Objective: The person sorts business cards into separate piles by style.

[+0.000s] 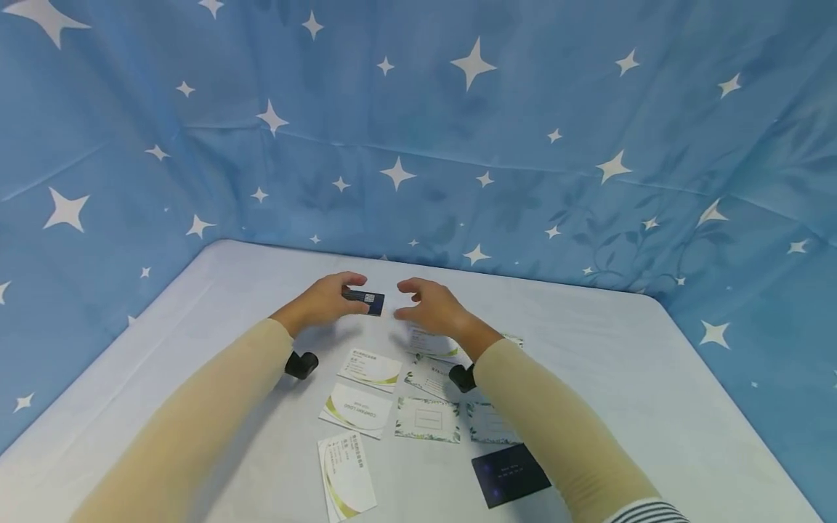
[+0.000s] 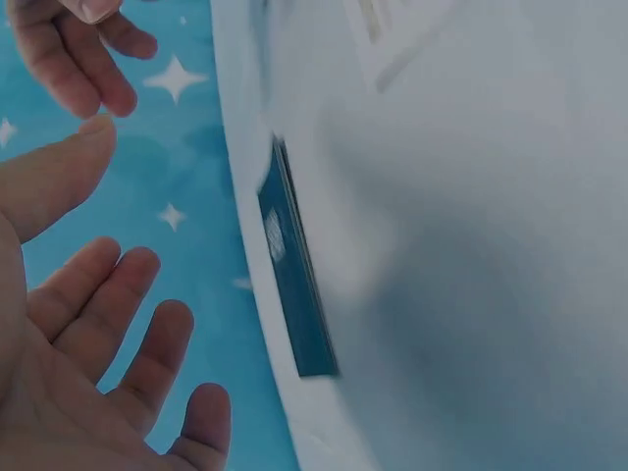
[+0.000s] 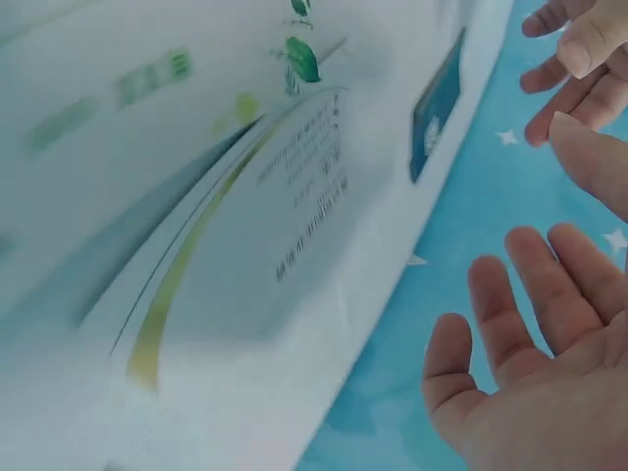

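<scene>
We note a small dark blue rectangular card (image 1: 365, 299) above the white table (image 1: 654, 378), at the left hand's (image 1: 325, 301) fingertips; grip unclear, fingers loosely apart. Right hand (image 1: 431, 309) just beside, fingers spread, not touching.

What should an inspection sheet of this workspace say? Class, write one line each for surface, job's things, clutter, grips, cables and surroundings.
surface: white table, flat.
job's things: small dark blue card between the two hands, close to the left fingertips.
clutter: white cards with green-gold curves, leaf-bordered cards, one large dark card nearest the person.
grips: left hand and right hand both open, fingers relaxed, neither clasping the card.
cables: nothing seen.
surroundings: blue star-printed cloth behind and beside the table.
</scene>
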A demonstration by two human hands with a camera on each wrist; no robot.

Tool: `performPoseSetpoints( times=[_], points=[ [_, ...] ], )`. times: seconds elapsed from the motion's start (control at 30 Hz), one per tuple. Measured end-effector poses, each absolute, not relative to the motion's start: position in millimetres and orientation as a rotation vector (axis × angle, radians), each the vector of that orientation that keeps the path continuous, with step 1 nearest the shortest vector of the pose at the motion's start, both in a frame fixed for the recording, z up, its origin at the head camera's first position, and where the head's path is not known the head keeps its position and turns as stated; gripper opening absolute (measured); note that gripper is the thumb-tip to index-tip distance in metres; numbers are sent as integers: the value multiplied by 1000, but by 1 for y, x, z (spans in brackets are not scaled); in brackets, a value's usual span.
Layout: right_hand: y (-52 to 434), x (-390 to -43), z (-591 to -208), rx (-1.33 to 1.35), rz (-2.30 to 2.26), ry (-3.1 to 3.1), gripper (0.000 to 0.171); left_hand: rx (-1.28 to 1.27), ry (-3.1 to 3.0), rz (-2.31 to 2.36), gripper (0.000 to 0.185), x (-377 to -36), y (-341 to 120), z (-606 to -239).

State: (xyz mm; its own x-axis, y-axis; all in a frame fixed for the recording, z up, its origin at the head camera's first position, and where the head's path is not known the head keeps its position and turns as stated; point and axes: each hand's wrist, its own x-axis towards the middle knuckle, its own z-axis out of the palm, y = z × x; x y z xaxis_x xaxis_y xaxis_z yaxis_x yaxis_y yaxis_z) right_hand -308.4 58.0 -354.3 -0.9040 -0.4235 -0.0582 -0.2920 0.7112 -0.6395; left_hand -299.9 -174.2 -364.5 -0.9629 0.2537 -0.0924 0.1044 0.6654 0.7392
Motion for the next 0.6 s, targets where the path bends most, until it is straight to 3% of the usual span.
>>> performPoseSetpoints(
  times=[0.6],
  points=[
    [171,-212,-342,-806,-938,2714,57,862,2593,1099,62,-216,-92,-356]
  ],
)
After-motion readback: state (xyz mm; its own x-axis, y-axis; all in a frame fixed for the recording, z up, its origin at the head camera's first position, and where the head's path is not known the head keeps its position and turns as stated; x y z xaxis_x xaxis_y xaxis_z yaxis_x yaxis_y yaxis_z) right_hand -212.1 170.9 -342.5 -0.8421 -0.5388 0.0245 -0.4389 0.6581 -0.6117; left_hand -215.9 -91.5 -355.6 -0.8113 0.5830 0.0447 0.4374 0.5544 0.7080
